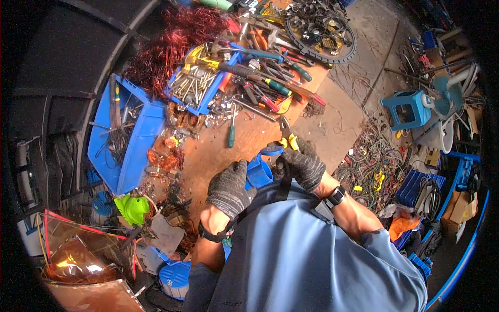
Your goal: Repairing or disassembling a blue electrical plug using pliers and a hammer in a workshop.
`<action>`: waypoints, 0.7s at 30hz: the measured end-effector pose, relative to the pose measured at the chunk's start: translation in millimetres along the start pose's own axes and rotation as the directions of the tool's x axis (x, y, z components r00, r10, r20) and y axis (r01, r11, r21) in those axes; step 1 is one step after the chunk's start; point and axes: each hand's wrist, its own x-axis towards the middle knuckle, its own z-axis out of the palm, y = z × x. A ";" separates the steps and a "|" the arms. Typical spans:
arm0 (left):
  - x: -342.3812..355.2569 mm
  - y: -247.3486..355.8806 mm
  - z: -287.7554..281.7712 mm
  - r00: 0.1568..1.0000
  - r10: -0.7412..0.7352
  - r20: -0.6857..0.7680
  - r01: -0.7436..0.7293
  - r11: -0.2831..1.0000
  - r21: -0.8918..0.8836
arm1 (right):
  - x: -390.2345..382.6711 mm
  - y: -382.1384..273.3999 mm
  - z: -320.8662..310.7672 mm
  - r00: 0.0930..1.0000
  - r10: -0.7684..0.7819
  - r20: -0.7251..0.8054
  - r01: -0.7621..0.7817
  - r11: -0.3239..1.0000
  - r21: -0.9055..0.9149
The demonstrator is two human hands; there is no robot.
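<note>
My left hand (228, 188), in a grey knitted glove, is closed at the side of a blue plastic cup-shaped part (259, 173), which has a round flap at its top. In my right hand (305, 165), also gloved, is a pair of pliers (284, 127) with yellow handles, its metal jaws pointing away from me over the bench. The flap of the blue part lies close to the pliers' handles. A black strip hangs between the blue part and my right hand; what it belongs to I cannot tell. A green-handled screwdriver (232, 136) rests on the wooden bench (208, 151) beyond my left hand.
A blue bin of bolts (193, 86) sits among hammers and other hand tools at the back. Left of it stand red wire (174, 44) and a larger blue bin (136, 138). Tangled cables (371, 161) and a turquoise plastic housing (405, 110) lie right.
</note>
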 end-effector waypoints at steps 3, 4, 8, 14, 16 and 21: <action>-2.5 1.6 -4.9 0.999 0.020 -0.029 -0.018 0.998 0.060 | 0.4 0.2 1.4 1.000 0.008 -0.011 -0.008 1.000 -0.008; -2.5 3.4 -7.3 1.000 -0.003 -0.003 0.004 0.998 0.069 | 0.8 1.2 0.2 1.000 0.009 -0.018 -0.009 1.000 -0.018; -1.5 10.7 -14.6 0.996 -0.075 0.046 0.069 0.991 0.110 | 8.2 14.3 -11.8 1.000 -0.019 -0.025 0.018 0.999 -0.026; -2.3 8.4 -9.6 0.997 -0.071 -0.024 0.074 0.988 0.138 | 9.1 14.5 -10.1 0.998 0.040 -0.043 -0.040 0.999 -0.007; -1.9 7.8 -9.3 0.997 -0.076 -0.023 0.079 0.988 0.133 | 11.8 19.1 -14.4 0.997 0.059 -0.042 -0.060 0.998 -0.016; 2.5 1.4 -2.6 0.994 -0.109 0.008 0.108 0.990 0.087 | 13.9 17.4 -5.6 0.997 0.077 -0.019 -0.078 0.995 -0.060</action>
